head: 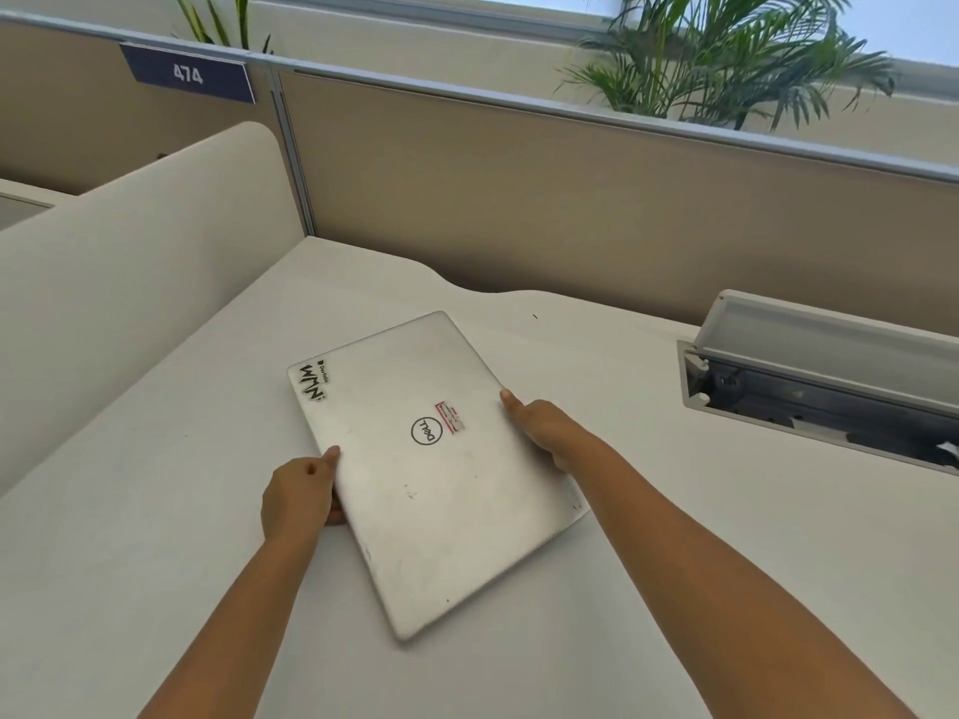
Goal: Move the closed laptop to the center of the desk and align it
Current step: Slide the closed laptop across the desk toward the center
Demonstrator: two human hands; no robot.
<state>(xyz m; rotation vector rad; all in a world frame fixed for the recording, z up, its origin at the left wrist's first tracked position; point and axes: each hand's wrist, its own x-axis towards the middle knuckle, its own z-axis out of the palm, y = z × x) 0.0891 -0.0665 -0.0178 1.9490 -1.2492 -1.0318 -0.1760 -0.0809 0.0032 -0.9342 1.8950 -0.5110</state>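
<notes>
Gripping the closed Dell laptop [430,469] by its long edges, my left hand [298,493] and right hand [545,428] clamp it askew on the white desk [155,511]; fingers beneath it are hidden.

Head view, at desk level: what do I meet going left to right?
Cream side divider → left hand → closed laptop → right hand → open cable tray at the desk's right edge.
</notes>
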